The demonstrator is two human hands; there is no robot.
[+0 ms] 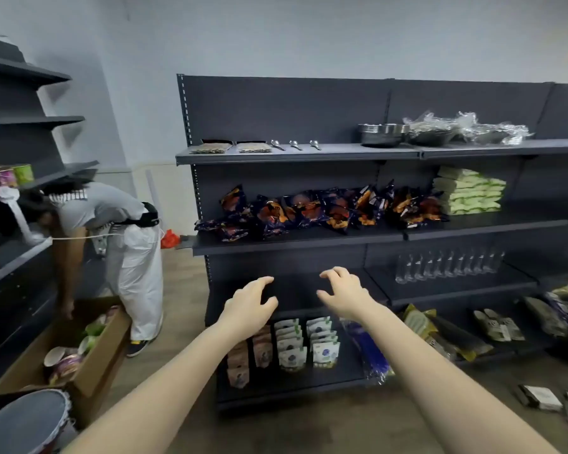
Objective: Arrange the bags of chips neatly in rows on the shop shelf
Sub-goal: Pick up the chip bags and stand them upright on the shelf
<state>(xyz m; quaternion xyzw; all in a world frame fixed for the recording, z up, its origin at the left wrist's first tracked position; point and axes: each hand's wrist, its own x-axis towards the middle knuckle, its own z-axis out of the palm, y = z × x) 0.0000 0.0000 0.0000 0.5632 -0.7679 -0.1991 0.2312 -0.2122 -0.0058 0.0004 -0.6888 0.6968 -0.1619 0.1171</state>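
Nothing is gripped by left hand [250,301] or right hand [343,291]. Chips [309,211] are heaped at 12 o'clock, a box [109,348] at 8. Fingers are spread forward.

Both your bare forearms reach forward and come closer to each other toward the wrists. Your left hand [250,301] is raised with the back toward you, the fingers spread and loosely bent, the thumb pointing to the other hand. Your right hand [343,291] is near it, at almost the same height, a little higher, with fingers also spread and bent. Both hands hold nothing and do not touch each other.
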